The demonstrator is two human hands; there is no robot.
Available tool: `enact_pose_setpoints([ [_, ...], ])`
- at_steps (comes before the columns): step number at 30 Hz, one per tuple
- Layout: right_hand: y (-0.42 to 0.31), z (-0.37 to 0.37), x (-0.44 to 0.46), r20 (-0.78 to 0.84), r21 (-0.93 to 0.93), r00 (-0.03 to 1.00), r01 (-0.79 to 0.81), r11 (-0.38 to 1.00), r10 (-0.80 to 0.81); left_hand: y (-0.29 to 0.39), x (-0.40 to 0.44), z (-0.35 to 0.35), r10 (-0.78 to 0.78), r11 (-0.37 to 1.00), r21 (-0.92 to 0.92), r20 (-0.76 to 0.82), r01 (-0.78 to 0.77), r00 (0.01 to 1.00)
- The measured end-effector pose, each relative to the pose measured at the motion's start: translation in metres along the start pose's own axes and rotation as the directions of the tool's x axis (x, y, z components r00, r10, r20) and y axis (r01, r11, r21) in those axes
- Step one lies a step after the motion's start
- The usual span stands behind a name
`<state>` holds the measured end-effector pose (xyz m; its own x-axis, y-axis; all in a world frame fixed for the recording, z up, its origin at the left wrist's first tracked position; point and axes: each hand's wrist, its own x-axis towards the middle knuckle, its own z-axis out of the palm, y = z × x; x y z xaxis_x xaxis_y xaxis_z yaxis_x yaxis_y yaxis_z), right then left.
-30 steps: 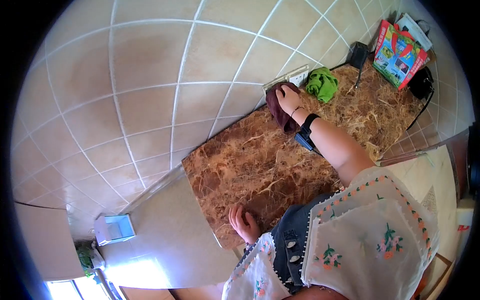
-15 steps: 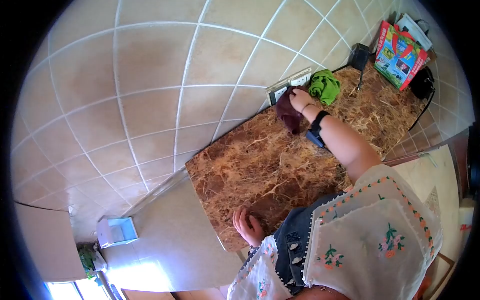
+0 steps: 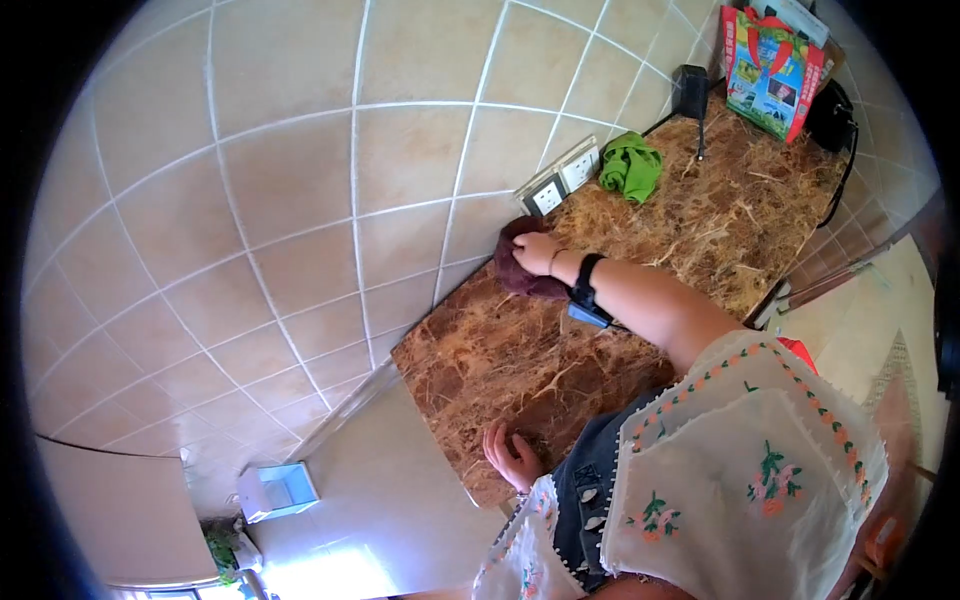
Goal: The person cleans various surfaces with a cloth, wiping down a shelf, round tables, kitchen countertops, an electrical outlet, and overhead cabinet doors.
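Observation:
My right hand (image 3: pixel 535 253) grips a dark maroon cloth (image 3: pixel 515 275), bunched against the brown marbled countertop (image 3: pixel 540 370) where it meets the tiled wall. A black band and a blue-grey device are on that wrist. Near the counter's front left corner, my left hand (image 3: pixel 512 458) rests on the surface with its fingers apart and nothing in it. A crumpled green cloth (image 3: pixel 631 167) lies by the wall, to the right of the socket panel (image 3: pixel 562 180).
A black device (image 3: pixel 690 92) with a short cable stands against the wall. At the far right end are a colourful bag (image 3: pixel 770 80) and a black object with a cord (image 3: pixel 830 117). A light-blue box (image 3: pixel 278 490) sits at the lower left.
My right hand has moved the maroon cloth left along the wall, away from the sockets, which now show fully. My left hand stays on the counter. The camera view has shifted.

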<state>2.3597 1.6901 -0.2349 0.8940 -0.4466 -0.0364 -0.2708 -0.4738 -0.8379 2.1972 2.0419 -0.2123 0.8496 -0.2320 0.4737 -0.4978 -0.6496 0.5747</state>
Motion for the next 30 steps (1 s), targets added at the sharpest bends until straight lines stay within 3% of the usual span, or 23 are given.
enact_pose_setpoints([
  [1,0.013,-0.007,-0.004,-0.087,0.058,0.996,0.023,0.998,-0.018,0.004,0.001,0.0,0.001,1.0,0.005,-0.011,-0.001,1.0],
  [2,0.023,-0.018,-0.015,-0.132,0.249,0.991,0.009,0.968,0.025,0.006,0.003,0.0,0.001,1.0,0.005,-0.023,-0.001,1.0],
  [3,0.023,-0.034,-0.026,-0.076,0.5,0.981,-0.116,0.858,0.177,0.007,0.003,-0.001,0.002,1.0,0.024,-0.02,-0.002,1.0],
  [4,0.059,-0.033,-0.01,0.056,0.76,0.967,-0.203,0.618,0.249,0.005,0.003,0.0,-0.006,1.0,0.018,-0.024,0.007,1.0],
  [5,0.099,-0.035,0.006,-0.023,0.707,0.965,-0.17,0.686,0.262,0.002,0.002,0.0,0.005,1.0,0.022,-0.027,-0.004,1.0],
  [6,0.078,-0.06,-0.006,0.109,0.879,0.893,-0.291,0.378,0.436,0.001,0.002,0.002,0.016,1.0,0.024,-0.029,-0.016,0.999],
  [8,0.066,-0.08,-0.01,-0.074,0.858,0.879,-0.185,0.479,0.472,0.002,0.003,0.002,0.001,1.0,-0.006,-0.021,-0.001,1.0],
  [9,0.068,-0.079,-0.002,-0.074,0.857,0.878,-0.186,0.481,0.472,0.002,0.003,0.001,-0.005,1.0,-0.026,-0.014,0.005,1.0],
  [11,0.077,-0.07,0.019,-0.147,0.421,0.923,-0.266,0.867,0.355,0.004,0.004,0.001,-0.007,1.0,-0.015,0.004,0.007,1.0],
  [12,0.069,-0.066,0.025,-0.149,0.427,0.922,-0.265,0.864,0.357,0.005,0.004,0.0,-0.008,1.0,-0.001,0.022,0.008,1.0],
  [14,0.04,-0.053,0.04,-0.212,0.156,0.821,-0.506,0.848,0.529,0.004,0.004,0.001,0.016,1.0,0.02,0.026,-0.016,1.0],
  [16,0.028,-0.05,0.03,-0.263,0.282,0.799,-0.473,0.835,0.541,0.005,0.005,-0.002,0.034,0.998,0.047,0.033,-0.035,0.999],
  [18,0.027,-0.054,0.023,-0.287,0.199,0.91,-0.249,0.948,0.3,0.01,0.005,-0.001,0.017,0.997,0.069,0.022,-0.019,1.0],
  [19,0.021,-0.053,0.021,-0.306,0.057,0.92,-0.24,0.969,0.246,0.009,0.005,0.0,0.017,0.998,0.061,0.026,-0.018,1.0],
  [20,0.015,-0.054,0.019,-0.264,0.075,0.952,-0.139,0.987,0.154,0.007,0.005,-0.001,0.037,0.998,0.04,0.035,-0.038,0.999],
  [22,-0.002,-0.055,0.019,-0.203,-0.071,0.969,-0.155,0.985,0.138,0.006,0.006,0.0,0.061,0.998,0.014,0.025,-0.062,0.998],
  [24,0.0,-0.058,0.02,-0.172,-0.079,0.977,-0.143,0.987,0.127,0.007,0.008,0.0,0.07,0.997,0.017,0.024,-0.071,0.997],
  [26,0.009,-0.062,0.013,0.178,-0.255,0.981,0.121,0.959,-0.076,0.005,0.007,0.001,0.068,0.997,0.02,0.021,-0.068,0.997],
  [27,0.012,-0.057,0.004,0.216,0.071,0.976,0.002,0.997,-0.018,0.002,0.006,-0.001,0.064,0.998,0.025,0.032,-0.065,0.997],
  [28,0.012,-0.054,-0.005,0.275,0.379,0.961,-0.13,0.916,0.022,0.0,0.006,-0.001,0.06,0.998,0.032,0.014,-0.061,0.998],
  [29,0.014,-0.054,-0.013,0.442,0.69,0.896,-0.303,0.658,-0.051,-0.001,0.006,0.001,0.071,0.997,0.037,-0.009,-0.071,0.997],
  [30,0.003,-0.065,-0.026,0.526,0.733,0.842,-0.379,0.565,-0.117,-0.001,0.002,0.002,0.075,0.996,0.043,-0.028,-0.073,0.997],
])
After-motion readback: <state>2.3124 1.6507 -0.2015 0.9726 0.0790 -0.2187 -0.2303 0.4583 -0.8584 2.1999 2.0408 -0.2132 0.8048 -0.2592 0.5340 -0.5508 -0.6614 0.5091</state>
